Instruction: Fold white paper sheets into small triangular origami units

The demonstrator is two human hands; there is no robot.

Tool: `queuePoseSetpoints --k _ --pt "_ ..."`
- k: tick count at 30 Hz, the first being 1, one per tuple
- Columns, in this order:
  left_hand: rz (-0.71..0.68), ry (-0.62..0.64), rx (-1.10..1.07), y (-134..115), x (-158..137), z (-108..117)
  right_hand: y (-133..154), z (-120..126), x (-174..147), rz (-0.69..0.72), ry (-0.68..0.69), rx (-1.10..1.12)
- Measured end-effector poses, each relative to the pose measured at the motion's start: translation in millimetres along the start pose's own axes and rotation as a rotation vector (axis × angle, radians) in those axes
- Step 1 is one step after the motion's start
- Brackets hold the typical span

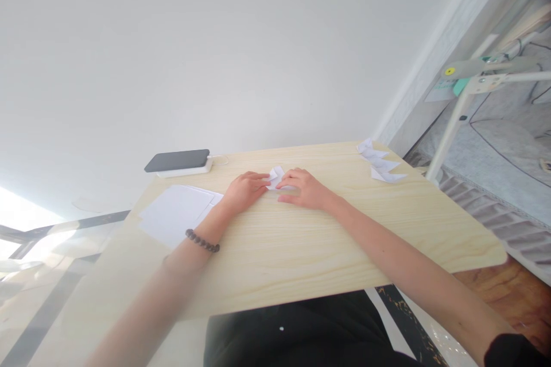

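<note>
A small folded piece of white paper (276, 174) lies on the table between my two hands, with a pointed flap standing up at its far side. From the left, my left hand (244, 192) holds its edge, fingers together and fingertips on the paper. My right hand (306, 189) grips the other side, its curled fingers over the paper and its thumb lower down near the tabletop. The fingers cover part of the folds. Several folded white paper pieces (379, 161) with pointed tips sit in a row at the table's far right.
White paper sheets (174, 212) lie left of my left forearm. Behind them, a dark phone (183, 159) rests on a white block with a cable. The pale wooden table (267, 264) meets a wall at the back. A white metal frame (456, 109) stands to the right.
</note>
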State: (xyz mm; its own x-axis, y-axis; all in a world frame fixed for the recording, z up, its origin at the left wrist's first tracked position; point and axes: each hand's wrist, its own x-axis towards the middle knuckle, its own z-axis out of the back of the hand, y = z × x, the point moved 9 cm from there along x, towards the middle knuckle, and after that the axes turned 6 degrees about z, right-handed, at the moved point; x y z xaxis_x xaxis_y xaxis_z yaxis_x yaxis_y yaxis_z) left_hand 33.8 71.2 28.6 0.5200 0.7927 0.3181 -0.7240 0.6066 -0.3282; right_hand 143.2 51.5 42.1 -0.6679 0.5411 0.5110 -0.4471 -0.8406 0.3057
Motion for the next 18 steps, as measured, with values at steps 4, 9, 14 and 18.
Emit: queuePoseSetpoints --k 4,9,14,18 --pt "-0.052 0.011 0.091 -8.5 -0.6 -0.8 -3.8 -3.2 0.7 -0.032 0.016 -0.082" --pt "-0.1 0.048 0.201 -21.5 -2.1 -5.1 -29.0 -2.6 -4.9 -0.271 -0.032 -0.078" --pt "-0.094 0.065 0.291 -27.9 -3.6 -9.0 -39.8 -1.8 -10.5 -0.363 -0.085 0.033" --pt "-0.087 0.058 0.318 -29.2 -3.5 -9.0 -35.4 -3.2 -10.5 -0.306 -0.063 0.172"
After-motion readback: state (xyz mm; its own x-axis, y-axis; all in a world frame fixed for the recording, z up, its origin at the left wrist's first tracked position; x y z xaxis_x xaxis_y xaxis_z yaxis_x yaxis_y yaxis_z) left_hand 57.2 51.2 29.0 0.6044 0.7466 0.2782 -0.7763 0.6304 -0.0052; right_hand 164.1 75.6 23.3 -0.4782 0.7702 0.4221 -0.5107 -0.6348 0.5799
